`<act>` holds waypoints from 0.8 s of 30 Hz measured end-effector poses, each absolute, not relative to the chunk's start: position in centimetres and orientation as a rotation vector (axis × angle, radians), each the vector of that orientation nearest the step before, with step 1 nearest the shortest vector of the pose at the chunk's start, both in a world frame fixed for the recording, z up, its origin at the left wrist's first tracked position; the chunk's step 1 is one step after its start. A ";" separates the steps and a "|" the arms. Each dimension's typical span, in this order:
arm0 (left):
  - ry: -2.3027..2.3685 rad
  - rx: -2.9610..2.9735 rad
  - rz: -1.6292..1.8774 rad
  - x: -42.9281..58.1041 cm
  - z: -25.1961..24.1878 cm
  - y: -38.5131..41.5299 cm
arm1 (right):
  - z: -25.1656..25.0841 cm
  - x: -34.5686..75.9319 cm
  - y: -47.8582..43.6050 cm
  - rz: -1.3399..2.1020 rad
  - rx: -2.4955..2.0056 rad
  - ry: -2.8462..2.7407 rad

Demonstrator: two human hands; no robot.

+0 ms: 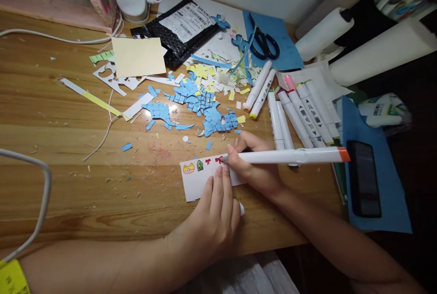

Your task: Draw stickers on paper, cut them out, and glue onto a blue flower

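My left hand [216, 221] steadies the paper strip [194, 188] under my orange-ended marker [290, 155].
My right hand [257, 175] is closed round the orange-ended marker near its tip, likely for control, at a red bow drawing [218, 160]; my left fingers lie extended, seemingly to stop sliding, though I can't tell whether that palm grips the white piece [242, 209] beside it. The paper strip lies on the counter [119, 216], near blue paper scraps [212, 120], with spare markers [296, 118] handily to the right.

From my paper strip [200, 179], the scraps [211, 119] lie at twelve o'clock, the parcel [184, 23] behind them, markers [305, 114] at two, the phone [365, 180] on a sheet [396, 210] at three.
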State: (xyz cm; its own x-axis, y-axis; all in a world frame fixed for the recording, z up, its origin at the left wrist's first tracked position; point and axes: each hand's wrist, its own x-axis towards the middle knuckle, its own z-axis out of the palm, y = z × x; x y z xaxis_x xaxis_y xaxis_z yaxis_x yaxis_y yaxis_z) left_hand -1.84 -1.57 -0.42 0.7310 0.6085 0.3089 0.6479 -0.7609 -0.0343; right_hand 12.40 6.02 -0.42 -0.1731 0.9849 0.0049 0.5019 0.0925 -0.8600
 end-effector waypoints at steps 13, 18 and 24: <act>-1.466 -3.107 -0.665 -3.2 0.4 2.0 | 0.8 13.7 4.1 0.943 -1.199 -1.350; -1.503 -3.172 -0.873 -3.2 0.4 2.6 | 1.7 12.9 3.5 0.976 -1.126 -1.432; -1.458 -3.187 -1.066 -3.1 -0.6 2.3 | 1.3 12.3 3.4 0.936 -1.007 -1.514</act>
